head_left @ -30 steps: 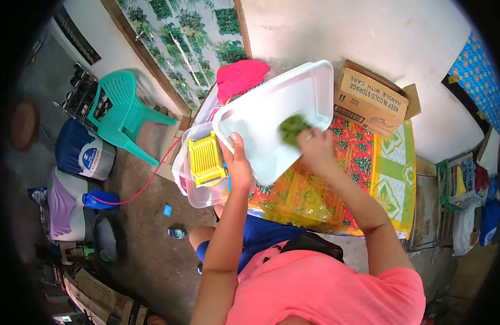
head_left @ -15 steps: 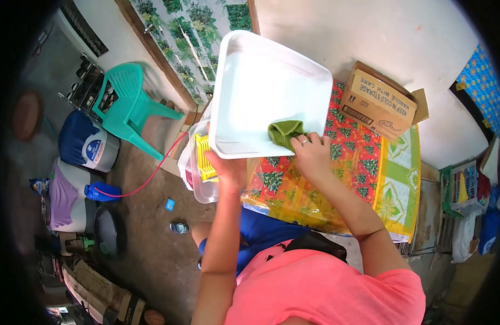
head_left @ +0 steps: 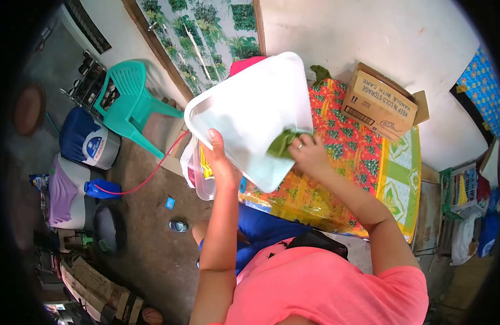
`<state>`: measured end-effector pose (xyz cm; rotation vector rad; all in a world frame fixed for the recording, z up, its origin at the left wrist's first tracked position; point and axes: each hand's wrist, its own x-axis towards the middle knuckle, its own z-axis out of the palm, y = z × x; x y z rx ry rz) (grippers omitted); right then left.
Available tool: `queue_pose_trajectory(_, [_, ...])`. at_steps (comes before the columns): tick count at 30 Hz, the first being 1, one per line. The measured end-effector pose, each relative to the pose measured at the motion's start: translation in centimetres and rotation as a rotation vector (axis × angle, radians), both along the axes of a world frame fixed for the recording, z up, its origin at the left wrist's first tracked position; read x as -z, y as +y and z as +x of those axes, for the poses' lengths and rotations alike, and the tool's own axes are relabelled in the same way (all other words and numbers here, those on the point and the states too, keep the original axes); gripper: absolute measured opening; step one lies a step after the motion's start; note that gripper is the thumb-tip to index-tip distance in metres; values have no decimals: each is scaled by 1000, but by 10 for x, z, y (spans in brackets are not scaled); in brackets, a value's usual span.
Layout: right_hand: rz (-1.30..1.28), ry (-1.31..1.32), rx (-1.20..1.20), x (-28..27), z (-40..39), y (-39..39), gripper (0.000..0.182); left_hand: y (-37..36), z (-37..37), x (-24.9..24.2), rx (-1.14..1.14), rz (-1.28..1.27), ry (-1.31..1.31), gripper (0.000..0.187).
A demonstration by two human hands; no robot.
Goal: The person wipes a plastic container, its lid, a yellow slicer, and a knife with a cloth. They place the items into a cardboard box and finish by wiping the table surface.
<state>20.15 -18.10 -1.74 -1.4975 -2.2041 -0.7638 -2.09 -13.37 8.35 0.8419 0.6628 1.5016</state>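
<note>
A white rectangular plastic tray [head_left: 244, 103] with a raised rim is held up, tilted, above the table. My left hand [head_left: 221, 160] grips its lower left edge, thumb over the rim and the other fingers hidden behind. In my right hand [head_left: 310, 154] a green cloth [head_left: 282, 144] is bunched against the tray's inner side near the right edge. A ring shows on one finger of that hand. Beneath the tray, a clear plastic bin [head_left: 205, 187] with a yellow item [head_left: 206, 167] in it is partly covered.
The table wears a red patterned tablecloth [head_left: 347, 157]. A cardboard box [head_left: 379, 103] stands on it against the wall, and a dark green cloth [head_left: 320, 75] lies at the back. To the left are a green plastic chair [head_left: 128, 103] and a blue container [head_left: 102, 188] with a pink hose [head_left: 152, 176].
The tray has turned and come lower, its near corner now pointing toward me. My right hand and the cloth have shifted slightly along its inside. My left hand still holds the edge.
</note>
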Motion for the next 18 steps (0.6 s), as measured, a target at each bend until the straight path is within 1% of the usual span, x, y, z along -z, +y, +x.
queue_pose_trajectory(1, [34,-45,51,-1,16,7,25,-1,-1,-1,15,-9,3,68])
queue_pose_trajectory(2, [67,-88,100,1,24,10,24,0,1,2,-36,16,19,69])
queue_pose_trajectory(5, [-199,-97,264,-18,-8,-4,22,7,10,14,-162,93,81,70])
queue_pose_trajectory(6, [-346,3,215,-21,-22,-10,24,10,11,15,-184,120,109,70])
queue_pose_trajectory(7, [-353,74,62,-19,-35,-16,28,12,12,15,-209,144,139,70])
queue_pose_trajectory(9, [-266,116,-118,-24,-54,-34,30,12,13,12,-205,159,168,70])
queue_pose_trajectory(10, [-298,150,-99,-19,-52,-32,32,11,12,11,-201,166,187,70])
queue_pose_trajectory(13, [-228,-2,185,-3,-14,-13,32,16,-5,16,-137,91,175,71])
queue_pose_trajectory(16, [118,59,243,-18,16,-12,33,14,-11,13,-129,9,45,67])
queue_pose_trajectory(18, [99,239,354,-29,12,-21,31,17,-16,19,-159,-9,9,65])
